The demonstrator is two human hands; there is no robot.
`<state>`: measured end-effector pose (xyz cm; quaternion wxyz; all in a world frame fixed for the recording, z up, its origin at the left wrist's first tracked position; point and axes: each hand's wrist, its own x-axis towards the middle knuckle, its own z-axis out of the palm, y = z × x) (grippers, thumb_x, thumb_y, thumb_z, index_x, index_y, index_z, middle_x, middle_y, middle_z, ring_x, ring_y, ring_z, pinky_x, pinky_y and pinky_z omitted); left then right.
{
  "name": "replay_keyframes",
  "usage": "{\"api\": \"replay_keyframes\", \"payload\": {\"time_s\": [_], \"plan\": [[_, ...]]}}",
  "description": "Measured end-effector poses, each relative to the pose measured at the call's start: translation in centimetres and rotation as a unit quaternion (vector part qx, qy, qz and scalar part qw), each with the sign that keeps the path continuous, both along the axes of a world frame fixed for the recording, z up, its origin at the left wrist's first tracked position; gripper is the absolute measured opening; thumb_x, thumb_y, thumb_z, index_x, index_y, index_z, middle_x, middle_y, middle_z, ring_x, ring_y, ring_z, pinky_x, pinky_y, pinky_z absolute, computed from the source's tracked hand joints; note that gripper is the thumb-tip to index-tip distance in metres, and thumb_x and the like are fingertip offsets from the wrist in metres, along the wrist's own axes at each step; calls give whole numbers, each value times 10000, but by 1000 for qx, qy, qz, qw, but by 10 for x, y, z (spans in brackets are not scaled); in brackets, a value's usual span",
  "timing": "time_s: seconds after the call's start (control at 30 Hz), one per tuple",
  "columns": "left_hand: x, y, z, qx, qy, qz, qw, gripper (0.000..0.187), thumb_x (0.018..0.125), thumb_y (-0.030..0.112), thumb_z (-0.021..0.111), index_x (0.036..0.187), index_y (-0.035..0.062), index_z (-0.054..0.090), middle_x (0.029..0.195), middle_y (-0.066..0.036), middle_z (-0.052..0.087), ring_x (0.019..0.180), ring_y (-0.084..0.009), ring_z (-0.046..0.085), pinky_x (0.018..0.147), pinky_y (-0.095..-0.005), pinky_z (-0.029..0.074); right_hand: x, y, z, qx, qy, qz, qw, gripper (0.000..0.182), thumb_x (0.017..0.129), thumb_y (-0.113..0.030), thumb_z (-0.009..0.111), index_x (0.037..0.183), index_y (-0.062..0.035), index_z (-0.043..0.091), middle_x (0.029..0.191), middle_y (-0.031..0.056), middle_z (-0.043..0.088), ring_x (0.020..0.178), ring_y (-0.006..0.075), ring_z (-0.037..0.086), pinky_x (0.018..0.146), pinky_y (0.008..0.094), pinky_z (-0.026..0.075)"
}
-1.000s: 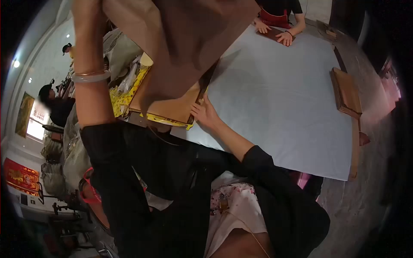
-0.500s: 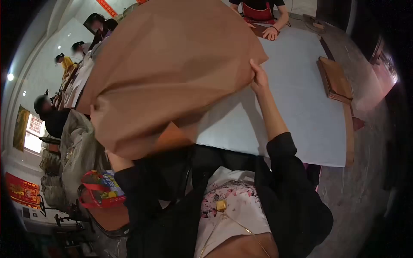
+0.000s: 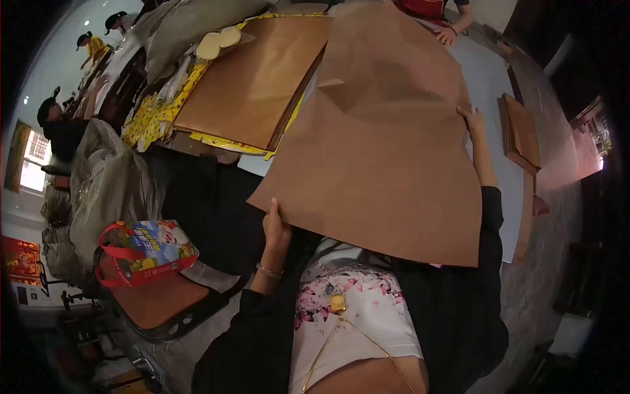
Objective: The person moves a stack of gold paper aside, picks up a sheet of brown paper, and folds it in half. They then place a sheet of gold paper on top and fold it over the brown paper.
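Note:
A large sheet of brown paper point(image 3: 387, 151) spreads in front of me over the pale-covered table point(image 3: 495, 85), its near edge hanging over my lap. My left hand point(image 3: 276, 231) pinches the near left corner, thumb on top and the other fingers mostly under the sheet. Along the right edge, my right hand point(image 3: 475, 125) is closed on the paper, with part of its fingers hidden. Left of the sheet lies a stack of similar brown sheets point(image 3: 256, 72) on yellow patterned wrapping point(image 3: 149, 121).
Across the table rests a co-worker's hand point(image 3: 447, 35). Folded brown paper pieces point(image 3: 520, 133) lie at the right edge. To my left are a colourful bag point(image 3: 152, 249) on a chair point(image 3: 154, 308) and a grey plastic sack point(image 3: 108, 174). Other people sit farther left.
The sheet has swung from the left to lie in front of me, uncovering the stack. My left hand moved right with its corner; my right hand also shifted right. Both keep hold.

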<state>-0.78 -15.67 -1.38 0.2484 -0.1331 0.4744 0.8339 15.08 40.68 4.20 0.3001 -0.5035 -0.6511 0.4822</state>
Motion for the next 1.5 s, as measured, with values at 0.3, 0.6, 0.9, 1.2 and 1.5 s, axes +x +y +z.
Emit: {"api": "replay_keyframes", "payload": {"time_s": [0.3, 0.6, 0.9, 1.2, 1.5], "plan": [[39, -6, -18, -37, -34, -60, 997, 518, 936, 313, 510, 1308, -25, 383, 1271, -93, 475, 1125, -215, 494, 950, -348, 412, 29, 16, -34, -71, 69, 47, 994, 893, 687, -264, 787, 1310, 104, 262, 1194, 255, 491, 1028, 298, 558, 847, 388, 497], [23, -20, -17, -72, -29, -271, 960, 677, 926, 477, 446, 1396, 24, 271, 1415, -116, 330, 1268, -271, 349, 1039, -396, 293, 58, 2, -50, -125, 190, -46, 973, 258, 783, -281, 655, 904, -59, 599, 704, 14, 553, 634, 116, 504, 537, 265, 397], [1, -33, -41, -90, -24, -254, 963, 717, 910, 525, 437, 1437, 100, 201, 1468, -86, 239, 1306, -289, 286, 1047, -423, 268, 46, 7, -62, 162, -8, -60, 985, 458, 759, -223, 628, 1179, -54, 561, 892, 124, 645, 842, 221, 618, 758, 339, 487], [37, -25, -22, -122, -38, -143, 982, 649, 910, 502, 460, 1349, 36, 356, 1353, -105, 412, 1208, -261, 417, 1009, -392, 332, 35, 1, -45, 202, -291, -10, 935, 519, 828, -193, 491, 1331, -151, 373, 1241, 144, 527, 1092, 346, 528, 892, 454, 439], [59, 1, 5, -123, -74, 6, 990, 547, 927, 355, 519, 1236, -88, 432, 1220, -111, 508, 1073, -201, 513, 898, -328, 439, 61, 31, -78, 168, -154, 43, 973, 632, 881, -327, 528, 1383, -23, 291, 1048, 115, 584, 873, 222, 572, 719, 327, 468]]}}
